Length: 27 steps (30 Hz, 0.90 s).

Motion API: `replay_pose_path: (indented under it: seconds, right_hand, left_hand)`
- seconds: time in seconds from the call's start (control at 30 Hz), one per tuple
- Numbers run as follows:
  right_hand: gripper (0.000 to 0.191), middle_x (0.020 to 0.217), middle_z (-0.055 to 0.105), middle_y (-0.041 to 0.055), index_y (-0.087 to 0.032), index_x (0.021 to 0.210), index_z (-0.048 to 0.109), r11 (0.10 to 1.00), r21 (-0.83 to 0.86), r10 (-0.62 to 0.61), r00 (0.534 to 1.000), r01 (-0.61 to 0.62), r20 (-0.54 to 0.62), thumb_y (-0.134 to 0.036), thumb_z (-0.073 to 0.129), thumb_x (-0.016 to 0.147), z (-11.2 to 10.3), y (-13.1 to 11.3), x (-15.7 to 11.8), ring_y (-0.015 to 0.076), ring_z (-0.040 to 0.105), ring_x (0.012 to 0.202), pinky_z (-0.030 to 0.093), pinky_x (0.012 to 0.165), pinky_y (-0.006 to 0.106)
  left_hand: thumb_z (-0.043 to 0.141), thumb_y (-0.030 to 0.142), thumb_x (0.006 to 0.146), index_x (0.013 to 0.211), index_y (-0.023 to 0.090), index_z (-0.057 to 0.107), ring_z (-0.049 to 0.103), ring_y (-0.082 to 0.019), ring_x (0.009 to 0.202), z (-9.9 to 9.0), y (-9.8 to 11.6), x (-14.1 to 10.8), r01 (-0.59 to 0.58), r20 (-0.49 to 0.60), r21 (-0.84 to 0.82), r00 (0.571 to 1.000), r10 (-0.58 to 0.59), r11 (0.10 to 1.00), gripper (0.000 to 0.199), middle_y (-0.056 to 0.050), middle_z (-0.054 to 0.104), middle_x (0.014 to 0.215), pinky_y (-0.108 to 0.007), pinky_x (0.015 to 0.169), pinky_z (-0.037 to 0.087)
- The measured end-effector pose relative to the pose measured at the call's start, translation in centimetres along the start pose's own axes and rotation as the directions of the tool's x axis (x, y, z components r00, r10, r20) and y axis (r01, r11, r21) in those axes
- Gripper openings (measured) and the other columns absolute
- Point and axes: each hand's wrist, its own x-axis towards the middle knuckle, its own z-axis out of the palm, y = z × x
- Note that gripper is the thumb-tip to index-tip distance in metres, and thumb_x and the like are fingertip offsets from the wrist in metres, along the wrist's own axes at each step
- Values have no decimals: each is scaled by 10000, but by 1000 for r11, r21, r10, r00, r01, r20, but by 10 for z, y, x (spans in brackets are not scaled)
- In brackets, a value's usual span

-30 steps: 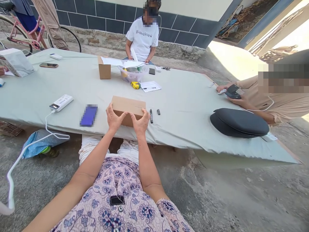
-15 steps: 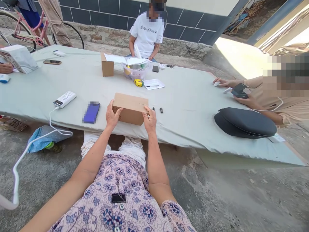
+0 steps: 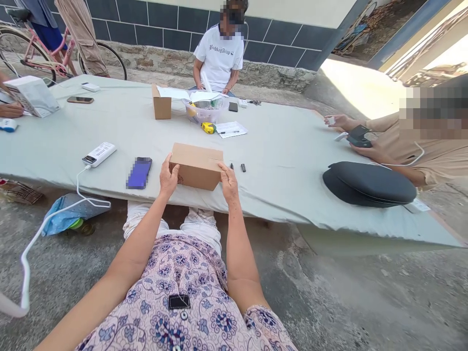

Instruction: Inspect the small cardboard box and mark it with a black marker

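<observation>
Box: brown rectangular cardboard box [image 3: 197, 166], long side facing the person; upper and front faces in my view, matte, edges straight.
Box marks: small dark print low on the front, left end, too small for me to read. Thin dark line on the upper face near the front right corner.
Box position: near edge of the table with pale grey-green cloth [image 3: 278, 146], straight ahead of the person.
Left hand [image 3: 168, 179]: clamped on the box's left end, thumb on the front face, fingers along the side.
Right hand [image 3: 228, 182]: clamped on the right end. Hands well apart, box between them.
Hidden box parts: I can't see the back, underside or inside; most fingertips are behind the cardboard.
Marker: black pen-shaped marker [image 3: 231, 166], mostly covered by the right hand, only the tip end showing. Short black cylindrical cap [image 3: 243, 168] lies just beside it.
Left of box: dark-edged phone with blue face [image 3: 139, 173], pixelated, so I can't read it; then white oblong power bank [image 3: 99, 154] with white cable [image 3: 26, 268], which runs out of frame lower left.
Far side: translucent plastic bowl [image 3: 203, 115], papers across the top, contents hard to sort out.
Frame edges: co-worker's hand [image 3: 11, 110] cut off at left, beside white printed carton [image 3: 32, 96].
</observation>
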Motion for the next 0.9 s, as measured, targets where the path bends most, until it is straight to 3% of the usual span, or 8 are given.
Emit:
replay_pose_path:
  seconds: [0.17,0.4,0.9]
  right_hand:
    - [461,1362,659,104,-219,1296,666,1000,-2,-2,1000,2,-17,-459,424,985,3,-2,-3,219,570,1312,457,1148,452]
    - [545,1496,562,126,-208,1430,542,995,60,85,996,-83,-26,-459,433,958,5,-3,-8,224,540,1362,492,1121,444]
    - [523,1452,578,145,-197,1355,578,977,146,171,980,-155,-101,-418,488,891,9,-18,-13,243,572,1321,456,1162,474]
  left_hand:
    - [551,494,961,1422,204,507,522,-253,1388,0,7,-2,29,-21,-67,999,-31,997,546,-150,542,1492,-404,1172,421]
    - [532,346,957,1391,219,523,572,-228,1323,3,15,-4,96,-74,-93,992,-103,991,453,-107,581,1471,-385,1151,445]
    - [554,285,949,1385,195,557,535,-243,1365,6,25,-4,181,-87,-197,976,-201,964,445,-103,595,1461,-380,1183,404]
